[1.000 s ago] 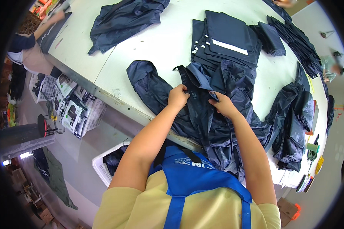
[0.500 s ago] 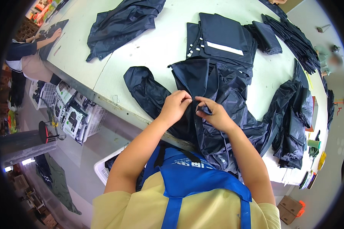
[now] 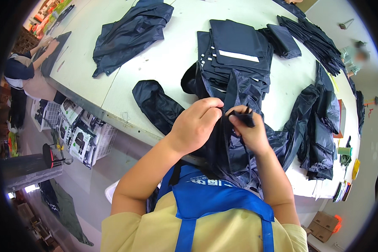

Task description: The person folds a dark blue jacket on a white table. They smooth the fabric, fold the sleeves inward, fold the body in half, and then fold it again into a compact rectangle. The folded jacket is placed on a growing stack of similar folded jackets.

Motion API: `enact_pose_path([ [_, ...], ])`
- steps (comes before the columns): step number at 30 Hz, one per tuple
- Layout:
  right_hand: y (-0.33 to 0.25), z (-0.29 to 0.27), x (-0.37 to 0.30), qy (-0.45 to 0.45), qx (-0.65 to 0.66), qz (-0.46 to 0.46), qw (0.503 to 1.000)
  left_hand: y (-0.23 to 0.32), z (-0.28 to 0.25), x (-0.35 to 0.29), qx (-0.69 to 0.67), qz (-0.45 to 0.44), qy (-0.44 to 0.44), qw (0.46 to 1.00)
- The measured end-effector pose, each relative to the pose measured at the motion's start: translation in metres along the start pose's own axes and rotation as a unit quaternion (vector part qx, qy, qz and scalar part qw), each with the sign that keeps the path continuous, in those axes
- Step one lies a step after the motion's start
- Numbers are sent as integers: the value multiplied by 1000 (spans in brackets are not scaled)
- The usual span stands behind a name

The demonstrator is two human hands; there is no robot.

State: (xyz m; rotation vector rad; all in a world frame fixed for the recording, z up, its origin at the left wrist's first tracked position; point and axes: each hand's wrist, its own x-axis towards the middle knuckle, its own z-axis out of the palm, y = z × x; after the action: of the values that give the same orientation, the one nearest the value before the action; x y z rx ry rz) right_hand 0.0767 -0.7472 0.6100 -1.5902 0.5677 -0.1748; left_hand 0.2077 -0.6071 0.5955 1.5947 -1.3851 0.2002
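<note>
A dark, shiny jacket (image 3: 235,153) with a long zipper (image 3: 227,145) hangs over the near table edge in front of me, one sleeve (image 3: 155,103) stretched out to the left. My left hand (image 3: 198,126) is closed, pinching the jacket's front edge beside the top of the zipper. Close to its right, my right hand (image 3: 251,131) grips a folded black flap of the same jacket between thumb and fingers. The fingertips of both hands are partly hidden. Just beyond the jacket lies a stack of folded black garments (image 3: 235,40) with white labels.
Another dark garment (image 3: 130,38) lies at the far left of the white table (image 3: 155,63). Folded black pieces (image 3: 323,126) and a green spool (image 3: 344,151) are at the right. White baskets (image 3: 107,140) stand below the table's left edge, near a co-worker (image 3: 23,69).
Both hands have lifted the jacket's front edge up closer to me. My right hand has closed around a fold of cloth, and the zipper now shows more clearly below the hands.
</note>
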Motion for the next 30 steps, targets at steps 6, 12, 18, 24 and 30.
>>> enact_pose_path([
  [6, -31, -8, -13, 37, -122, -162, 979, 21, -5, 11, -40, -5, 11, 999],
  [12, -45, -13, -22, 38, -186, -120, 975, 29, -4, 15, -44, 9, 10, 999],
  [18, -49, -16, -28, 35, -187, -117, 975, 39, -3, 20, -66, 16, -28, 997],
  [24, -33, -16, -33, 115, -109, -95, 983, 39, -4, 16, -119, 17, -151, 981],
  [30, -26, -33, -35, 124, -98, -260, 953, 50, -3, 43, -60, 3, -157, 986],
])
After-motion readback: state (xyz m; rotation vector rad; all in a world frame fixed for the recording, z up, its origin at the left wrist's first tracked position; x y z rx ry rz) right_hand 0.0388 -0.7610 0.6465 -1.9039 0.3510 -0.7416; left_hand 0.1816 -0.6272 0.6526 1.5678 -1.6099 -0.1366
